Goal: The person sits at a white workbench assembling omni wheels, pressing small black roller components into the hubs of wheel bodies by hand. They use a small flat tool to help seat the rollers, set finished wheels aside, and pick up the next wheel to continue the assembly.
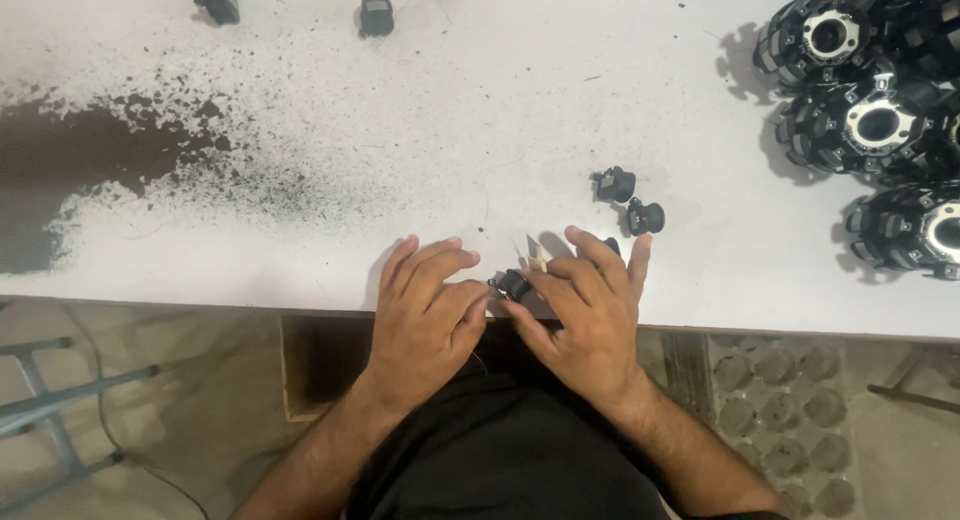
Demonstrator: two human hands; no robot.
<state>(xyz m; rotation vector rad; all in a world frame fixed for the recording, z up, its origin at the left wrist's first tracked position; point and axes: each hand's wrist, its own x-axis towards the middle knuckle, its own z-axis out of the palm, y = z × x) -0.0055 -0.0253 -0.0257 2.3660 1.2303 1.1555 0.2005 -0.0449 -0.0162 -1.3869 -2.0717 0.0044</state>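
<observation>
My left hand [425,315] and my right hand [590,315] meet at the near edge of a worn white table [400,130]. Between their fingertips sits a small black round part [514,284], which both hands pinch. A thin pale blade-like strip [537,254] sticks up beside my right index finger; how it is held is unclear. Two similar small black parts [614,185] [646,218] lie on the table just beyond my right hand.
Several large black ring-shaped assemblies with silver centres [870,125] are piled at the table's right end. More small black parts [376,15] lie along the far edge. Paint is worn off the table at the left [80,160]. A tray with round pockets [780,380] sits below right.
</observation>
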